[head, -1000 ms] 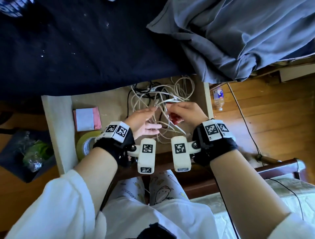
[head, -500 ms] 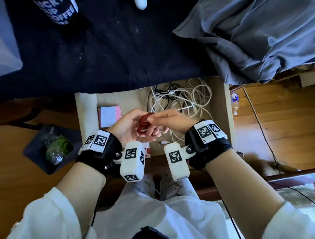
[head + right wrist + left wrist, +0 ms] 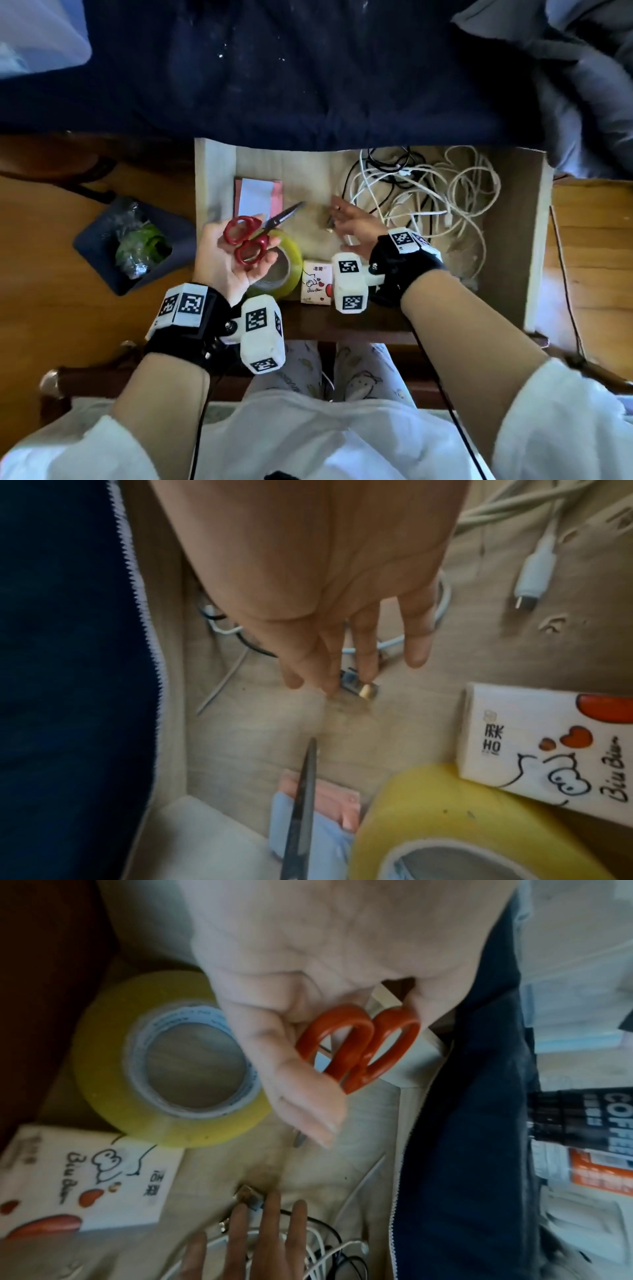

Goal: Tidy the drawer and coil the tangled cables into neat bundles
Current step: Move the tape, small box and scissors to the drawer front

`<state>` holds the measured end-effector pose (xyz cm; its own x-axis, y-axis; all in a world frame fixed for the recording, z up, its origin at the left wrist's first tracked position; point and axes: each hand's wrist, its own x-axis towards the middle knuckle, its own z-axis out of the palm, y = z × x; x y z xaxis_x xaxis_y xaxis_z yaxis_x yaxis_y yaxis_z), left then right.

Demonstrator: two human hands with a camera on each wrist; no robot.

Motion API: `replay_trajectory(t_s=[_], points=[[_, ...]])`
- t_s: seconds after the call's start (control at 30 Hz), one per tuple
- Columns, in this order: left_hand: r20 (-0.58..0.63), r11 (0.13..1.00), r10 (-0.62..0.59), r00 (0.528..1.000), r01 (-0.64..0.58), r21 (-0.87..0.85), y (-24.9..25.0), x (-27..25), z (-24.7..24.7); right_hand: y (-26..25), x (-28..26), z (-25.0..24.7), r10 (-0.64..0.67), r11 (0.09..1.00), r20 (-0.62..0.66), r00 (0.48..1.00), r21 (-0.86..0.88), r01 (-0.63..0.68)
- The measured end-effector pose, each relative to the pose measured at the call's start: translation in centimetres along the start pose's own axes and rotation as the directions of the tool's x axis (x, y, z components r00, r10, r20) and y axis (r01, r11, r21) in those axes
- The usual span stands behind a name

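The left hand grips red scissors; the right hand, fingers straight, touches a small metal clip. The tangled cables fill the drawer's right side: light, limp, best gathered by loops.
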<state>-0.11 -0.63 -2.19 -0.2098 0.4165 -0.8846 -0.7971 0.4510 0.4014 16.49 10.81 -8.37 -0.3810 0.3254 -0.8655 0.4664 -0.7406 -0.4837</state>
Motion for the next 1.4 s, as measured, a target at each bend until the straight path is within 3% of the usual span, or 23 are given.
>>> replay_trajectory(t_s=[0.23, 0.47, 0.67, 0.77, 0.93, 1.1, 1.4], points=[[0.066, 0.998, -0.012, 0.998, 0.017, -0.066, -1.4, 0.0, 0.8, 1.2, -1.6, -4.2, -0.016, 0.979, -0.123, 0.992, 0.199, 0.041], [0.204, 0.998, -0.043, 0.978, 0.052, -0.04, -2.4, 0.1, 2.2, 1.3, -3.3, -8.8, -0.024, 0.999, -0.276, 0.961, 0.018, 0.031], [0.263, 0.996, -0.087, 0.961, 0.08, 0.037, -2.1, 0.1, 2.1, 2.2, -1.8, -10.8, 0.037, 0.993, -0.468, 0.883, -0.08, -0.084], [0.263, 0.983, -0.162, 0.951, 0.134, 0.123, -1.6, 0.4, 1.6, 2.0, -1.9, -11.4, -0.004, 0.986, -0.479, 0.878, -0.147, -0.076], [0.19, 0.927, -0.28, 0.941, 0.214, 0.309, -2.8, 1.1, 2.2, 1.7, -2.7, -11.6, 0.023, 0.997, -0.416, 0.909, -0.061, -0.053], [0.201, 0.84, -0.464, 0.863, 0.357, 0.408, -5.9, 2.4, 4.6, 3.1, -3.4, -13.1, 0.075, 0.997, -0.417, 0.906, 0.0, -0.082], [0.036, 0.779, -0.509, 0.86, 0.442, 0.445, -9.5, 3.5, 7.7, 3.3, -4.1, -14.0, 0.088, 0.99, -0.398, 0.913, 0.139, -0.035]])
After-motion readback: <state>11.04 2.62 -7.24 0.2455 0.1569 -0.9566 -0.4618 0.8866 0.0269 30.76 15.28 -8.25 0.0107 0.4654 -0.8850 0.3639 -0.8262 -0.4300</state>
